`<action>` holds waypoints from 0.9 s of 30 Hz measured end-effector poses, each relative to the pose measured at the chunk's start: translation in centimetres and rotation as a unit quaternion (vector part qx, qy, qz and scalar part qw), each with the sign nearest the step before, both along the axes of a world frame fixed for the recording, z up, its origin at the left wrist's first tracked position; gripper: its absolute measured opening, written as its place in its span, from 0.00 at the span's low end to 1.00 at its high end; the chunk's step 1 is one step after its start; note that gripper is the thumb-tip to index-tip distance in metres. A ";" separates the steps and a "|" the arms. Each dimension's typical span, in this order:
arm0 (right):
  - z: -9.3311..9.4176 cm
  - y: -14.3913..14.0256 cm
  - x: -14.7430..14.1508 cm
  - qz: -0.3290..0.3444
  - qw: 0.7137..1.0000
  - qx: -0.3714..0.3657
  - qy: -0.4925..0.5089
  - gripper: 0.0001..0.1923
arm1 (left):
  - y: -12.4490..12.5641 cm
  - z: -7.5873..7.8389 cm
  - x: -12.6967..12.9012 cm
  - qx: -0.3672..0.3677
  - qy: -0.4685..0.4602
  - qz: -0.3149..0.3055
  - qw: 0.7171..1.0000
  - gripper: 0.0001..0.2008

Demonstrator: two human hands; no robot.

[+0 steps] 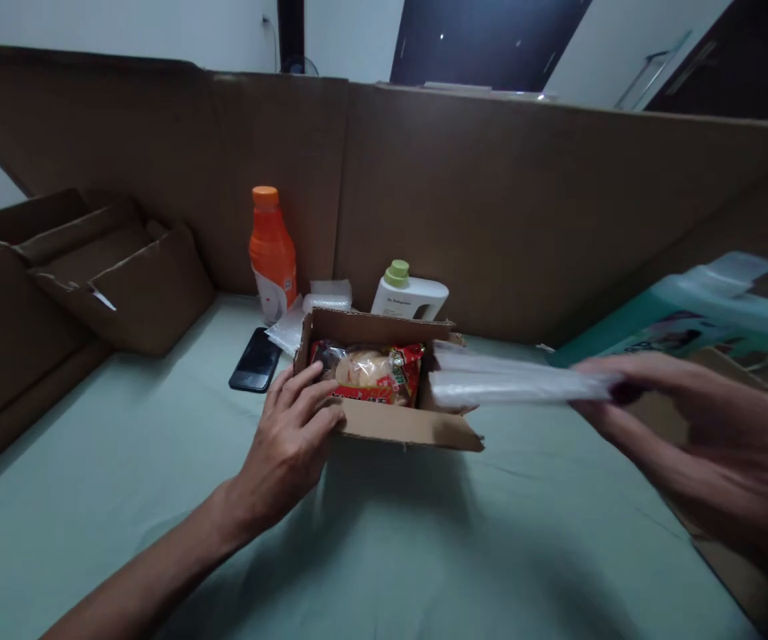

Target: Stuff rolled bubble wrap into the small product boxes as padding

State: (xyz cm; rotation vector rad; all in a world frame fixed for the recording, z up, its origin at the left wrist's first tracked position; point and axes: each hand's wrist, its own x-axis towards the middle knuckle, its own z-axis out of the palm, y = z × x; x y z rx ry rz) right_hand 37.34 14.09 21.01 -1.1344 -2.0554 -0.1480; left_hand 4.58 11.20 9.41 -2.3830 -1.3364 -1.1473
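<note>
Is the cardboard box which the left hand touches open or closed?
The box is open: its front flap leans outward, and a packet shows inside.

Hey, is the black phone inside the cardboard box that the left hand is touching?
No, the phone lies on the pale green cloth, to the left of the cardboard box.

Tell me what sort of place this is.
Probably a room in a home, with a makeshift work surface: a cardboard panel stands behind a pale green cloth, on which lie an open box and a phone.
</note>
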 end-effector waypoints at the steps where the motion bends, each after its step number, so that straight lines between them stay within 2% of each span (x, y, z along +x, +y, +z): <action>1: 1.1 1.2 -0.9 0.040 0.996 0.014 -0.076 0.08 | -0.4 -0.4 0.0 -0.005 -0.005 -0.002 1.000 0.10; 3: 2.2 3.5 -3.3 0.112 0.967 0.019 -0.230 0.08 | -0.7 -0.6 -0.1 -0.013 -0.013 -0.007 1.000 0.10; 5: 1.6 5.5 -6.0 0.136 0.924 -0.010 -0.358 0.08 | -0.5 -0.5 -0.3 -0.019 -0.019 -0.013 1.000 0.11; 8: -1.6 7.8 -9.5 0.129 0.873 -0.111 -0.456 0.09 | 0.3 0.0 -0.3 -0.021 -0.025 -0.013 0.999 0.11; 10: -3.7 8.7 -10.5 0.124 0.863 -0.177 -0.457 0.11 | 0.7 0.2 -0.2 -0.024 -0.019 -0.008 1.000 0.11; 12: -4.6 8.8 -10.1 0.126 0.874 -0.209 -0.420 0.11 | 0.7 0.3 -0.1 -0.021 -0.023 -0.003 1.000 0.12; 15: -3.6 6.6 -6.8 0.126 0.927 -0.172 -0.309 0.15 | -0.2 0.1 -0.6 -0.009 -0.087 0.019 0.996 0.24; 17: -2.9 4.0 -3.6 0.081 0.969 -0.110 -0.206 0.14 | -1.2 -0.6 -1.4 -0.023 -0.154 0.048 0.987 0.35; 19: -3.6 1.4 -0.9 0.007 0.991 -0.089 -0.099 0.12 | -1.9 -1.9 -2.3 -0.096 -0.220 0.065 0.969 0.38; 21: -6.1 -0.1 0.1 -0.045 0.988 -0.147 -0.015 0.14 | -2.1 -3.7 -2.9 -0.218 -0.277 0.060 0.934 0.39; 23: -9.5 0.0 -0.8 -0.036 0.968 -0.246 0.044 0.23 | -1.3 -5.1 -2.9 -0.324 -0.324 0.034 0.888 0.42; 25: -12.5 1.0 -2.8 -0.016 0.946 -0.311 0.092 0.30 | 0.0 -5.9 -2.1 -0.370 -0.364 -0.014 0.854 0.45; 27: -14.2 1.8 -4.4 -0.026 0.936 -0.331 0.122 0.25 | 1.0 -6.0 -0.6 -0.370 -0.393 -0.049 0.840 0.47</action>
